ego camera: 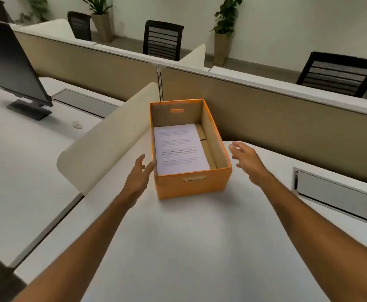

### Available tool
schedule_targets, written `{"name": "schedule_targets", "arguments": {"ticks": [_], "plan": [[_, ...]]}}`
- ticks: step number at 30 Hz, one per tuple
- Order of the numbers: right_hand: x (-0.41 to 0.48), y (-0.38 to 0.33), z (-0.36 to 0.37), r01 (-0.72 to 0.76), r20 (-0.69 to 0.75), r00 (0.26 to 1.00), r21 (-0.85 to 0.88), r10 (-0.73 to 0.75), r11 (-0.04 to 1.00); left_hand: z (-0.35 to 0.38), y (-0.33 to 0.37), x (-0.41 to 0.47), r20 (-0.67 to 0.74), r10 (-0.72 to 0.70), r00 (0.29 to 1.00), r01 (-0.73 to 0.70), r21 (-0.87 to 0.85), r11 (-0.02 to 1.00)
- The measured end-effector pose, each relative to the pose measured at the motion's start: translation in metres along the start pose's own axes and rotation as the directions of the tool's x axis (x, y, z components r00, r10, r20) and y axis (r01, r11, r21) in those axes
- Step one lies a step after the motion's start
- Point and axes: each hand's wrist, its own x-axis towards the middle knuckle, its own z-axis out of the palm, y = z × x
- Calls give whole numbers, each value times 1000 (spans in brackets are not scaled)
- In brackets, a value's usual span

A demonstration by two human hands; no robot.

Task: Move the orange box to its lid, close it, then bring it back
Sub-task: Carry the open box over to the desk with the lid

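Head view: both hands, left point(137, 176) and right point(246, 160), flank the lidless orange box point(192, 186) on the white counter point(189, 247), each grip spread and empty, seemingly poised to lift it

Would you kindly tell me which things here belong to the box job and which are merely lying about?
Part of the job:
orange box, open, with printed paper inside
left hand and right hand, open beside the box

Lying about:
monitor
curved desk divider
crumpled scrap
office chairs
potted plants
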Motion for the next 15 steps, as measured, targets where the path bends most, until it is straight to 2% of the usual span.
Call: {"name": "schedule_targets", "arguments": {"ticks": [5,9,15], "plan": [[11,1,14,-202,84,978,192,189,960,-5,-9,19,99,-143,985,157,-150,976],[14,5,17,-195,156,974,221,163,956,-10,-18,32,153,-191,969,220,-197,955],[19,11,21,-262,219,954,275,206,925,-12,-22,36,257,-180,950,237,-213,948]]}}
